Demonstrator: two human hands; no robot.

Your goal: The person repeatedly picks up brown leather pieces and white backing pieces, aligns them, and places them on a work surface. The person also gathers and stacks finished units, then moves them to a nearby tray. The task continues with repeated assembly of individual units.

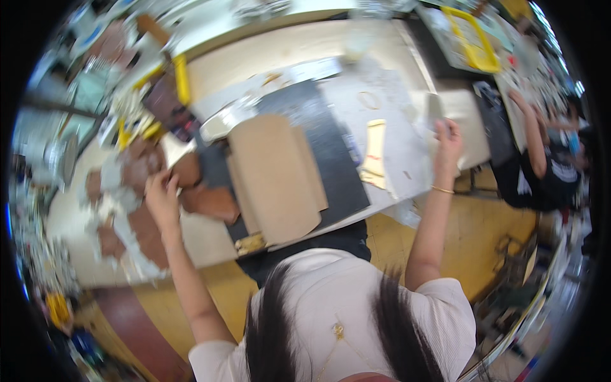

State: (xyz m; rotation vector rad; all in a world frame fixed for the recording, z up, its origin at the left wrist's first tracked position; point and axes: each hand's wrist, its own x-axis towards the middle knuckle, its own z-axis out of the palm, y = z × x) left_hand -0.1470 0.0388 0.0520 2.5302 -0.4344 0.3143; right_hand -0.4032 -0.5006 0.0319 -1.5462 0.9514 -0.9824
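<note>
My left hand (163,198) reaches over a spread of brown leather-like pieces (146,232) with pale grey backing or paper among them. Its fingers are slightly apart at the edge of the pieces, and the picture is blurred there. Off to the right, my right hand (449,149) is raised above the table with the fingers pinched at a narrow greyish flat piece (435,107), whose kind I cannot make out. Between my hands, a tan flat panel (273,178) with stepped sides lies on a black board (340,159). A brown rounded piece (213,202) sits left of the panel.
A cream cut-out shape (375,149) lies on white sheeting right of the board. Behind stands a clear container (358,48). A yellow basket (474,41) is at the far right, near another person's arm (533,137). Yellow-handled items (182,79) crowd the back left.
</note>
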